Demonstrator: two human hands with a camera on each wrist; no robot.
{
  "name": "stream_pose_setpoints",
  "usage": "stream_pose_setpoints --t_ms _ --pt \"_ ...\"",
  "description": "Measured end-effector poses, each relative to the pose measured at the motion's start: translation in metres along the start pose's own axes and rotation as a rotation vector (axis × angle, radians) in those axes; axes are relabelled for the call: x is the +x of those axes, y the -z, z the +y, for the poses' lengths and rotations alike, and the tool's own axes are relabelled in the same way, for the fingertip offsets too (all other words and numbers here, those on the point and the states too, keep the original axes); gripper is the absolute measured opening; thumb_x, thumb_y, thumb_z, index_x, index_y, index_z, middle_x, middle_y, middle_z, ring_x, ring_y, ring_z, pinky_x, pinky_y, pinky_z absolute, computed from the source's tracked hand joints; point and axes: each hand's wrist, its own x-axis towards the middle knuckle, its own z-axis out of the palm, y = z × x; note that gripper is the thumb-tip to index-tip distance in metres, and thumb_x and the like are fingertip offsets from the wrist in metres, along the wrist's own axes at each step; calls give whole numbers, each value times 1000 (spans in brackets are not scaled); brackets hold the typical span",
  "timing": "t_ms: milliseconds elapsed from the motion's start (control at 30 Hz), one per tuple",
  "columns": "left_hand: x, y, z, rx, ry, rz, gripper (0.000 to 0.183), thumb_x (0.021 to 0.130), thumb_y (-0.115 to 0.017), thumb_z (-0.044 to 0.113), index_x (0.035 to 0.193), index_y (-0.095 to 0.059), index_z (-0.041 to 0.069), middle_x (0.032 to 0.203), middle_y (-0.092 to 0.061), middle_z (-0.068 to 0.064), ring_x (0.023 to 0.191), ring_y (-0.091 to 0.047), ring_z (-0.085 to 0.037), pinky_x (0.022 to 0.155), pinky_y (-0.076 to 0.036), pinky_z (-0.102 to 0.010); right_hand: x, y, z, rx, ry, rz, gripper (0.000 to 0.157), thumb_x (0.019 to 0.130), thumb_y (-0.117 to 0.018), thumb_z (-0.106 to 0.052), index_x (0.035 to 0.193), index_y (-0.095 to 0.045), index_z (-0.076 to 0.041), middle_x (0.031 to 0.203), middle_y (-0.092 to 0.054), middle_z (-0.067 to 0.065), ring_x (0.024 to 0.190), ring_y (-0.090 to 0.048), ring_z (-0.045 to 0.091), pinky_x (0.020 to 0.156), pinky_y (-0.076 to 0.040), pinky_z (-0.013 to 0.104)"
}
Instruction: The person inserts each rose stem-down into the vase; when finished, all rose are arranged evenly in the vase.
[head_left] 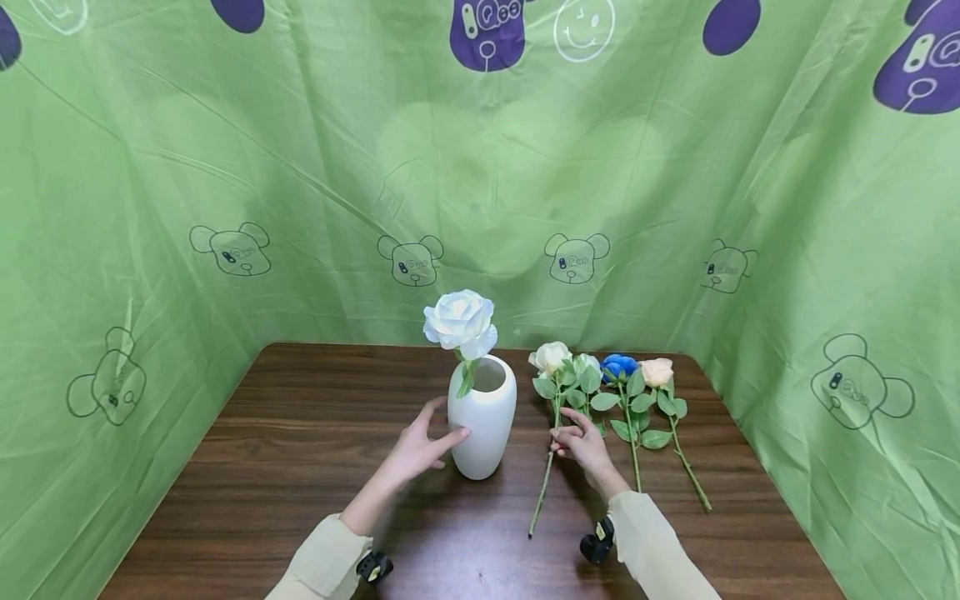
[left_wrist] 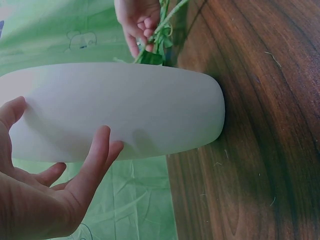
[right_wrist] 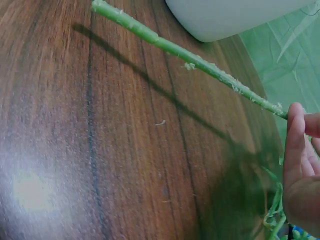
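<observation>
A white vase (head_left: pixel 484 429) stands upright on the table with one pale blue-white rose (head_left: pixel 461 321) in its mouth. My left hand (head_left: pixel 424 442) is at the vase's left side, thumb and fingers spread; the left wrist view shows fingertips (left_wrist: pixel 103 131) close against its white wall. Right of the vase, my right hand (head_left: pixel 581 446) pinches the green stem (right_wrist: pixel 200 62) of a cream-white rose (head_left: pixel 551 358) between thumb and fingers. The stem's lower end points toward the table's front, its shadow falling apart from it on the wood.
Beside the right hand lie a pale greenish-white rose (head_left: pixel 588 368), a blue rose (head_left: pixel 619 367) and a peach rose (head_left: pixel 657 372), their leafy stems pointing forward. Green printed cloth (head_left: pixel 480 183) hangs behind and on both sides of the brown wooden table (head_left: pixel 300 467).
</observation>
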Motion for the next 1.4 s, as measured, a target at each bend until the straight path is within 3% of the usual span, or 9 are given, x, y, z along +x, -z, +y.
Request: stream_pose_setpoints --t_ms 233,333,567,767,800,1000,1067,1200,1400 --pt "-1 0 2 3 3 3 63 82 -64 24 133 -31 7 128 -30 -32 85 -56 -37 54 -53 -33 1 8 5 80 225 -96 57 78 -65 -7 129 -40 -7 92 -60 22 64 -62 21 56 -53 29" --pt "-1 0 1 1 3 2 63 82 -64 25 133 -31 7 128 -32 -32 87 -55 -38 54 -53 -33 2 10 8 93 276 -115 53 80 -63 -8 128 -41 -9 91 -62 19 66 -62 21 57 -53 29" --pt "0 0 -1 -6 6 -1 63 82 -64 25 133 -31 7 128 -32 -31 88 -55 -38 54 -53 -34 -18 -4 -32 163 369 -48 55 77 -63 -3 127 -39 -2 88 -62 20 62 -61 21 55 -53 29" --pt "0 0 -1 -4 7 1 63 82 -64 25 133 -31 7 123 -38 -29 87 -55 -36 54 -53 -34 5 9 -23 259 427 -46 54 79 -62 0 128 -39 -6 89 -62 17 61 -61 24 53 -53 30" --pt "0 0 -1 -4 7 0 63 82 -64 25 133 -31 7 122 -40 -29 88 -55 -36 54 -53 -34 15 14 -13 304 439 -66 53 79 -62 1 127 -40 -7 88 -62 16 60 -60 23 53 -52 29" --pt "0 0 1 -7 10 -5 64 82 -63 25 133 -30 7 124 -38 -29 88 -55 -40 54 -53 -34 -20 -16 -85 411 431 -16 55 80 -62 -1 128 -36 -3 85 -63 11 58 -59 16 52 -50 21" --pt "-1 0 2 -5 12 -5 64 83 -63 25 133 -30 6 124 -38 -29 87 -55 -41 54 -53 -33 -42 -31 -124 426 379 31 54 81 -61 -1 128 -34 -3 84 -63 9 57 -58 13 52 -49 19" --pt "-1 0 3 0 13 -3 63 83 -63 25 133 -30 6 123 -39 -29 85 -57 -37 54 -53 -33 -52 -41 -157 555 332 53 46 85 -52 7 126 -34 -5 83 -62 11 57 -57 13 54 -49 18" --pt "-1 0 3 4 16 2 63 83 -63 24 133 -30 6 122 -40 -29 83 -58 -35 53 -53 -33 -52 -49 -186 658 435 147 48 85 -48 11 127 -31 -4 83 -59 11 59 -56 15 57 -50 19"
